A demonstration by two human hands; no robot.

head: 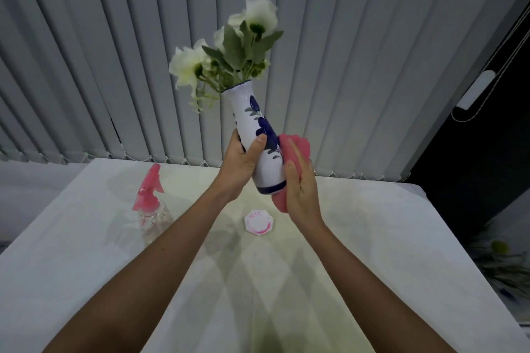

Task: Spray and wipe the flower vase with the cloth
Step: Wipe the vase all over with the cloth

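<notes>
A tall white vase [249, 114] with dark blue leaf painting and white flowers [229, 49] is held up in the air over the table, tilted slightly left. My left hand [241, 163] is wrapped around its lower body. My right hand [301, 192] presses a pink cloth [295, 143] against the vase's right side and base. A clear spray bottle [152, 209] with a pink trigger head stands on the table at the left, apart from both hands.
A white cloth-covered table [372, 238] fills the lower view. A small octagonal white and pink coaster [259, 223] lies under the raised vase. Grey vertical blinds [114, 66] hang behind. A dark window edge with cords [473, 94] is at the right.
</notes>
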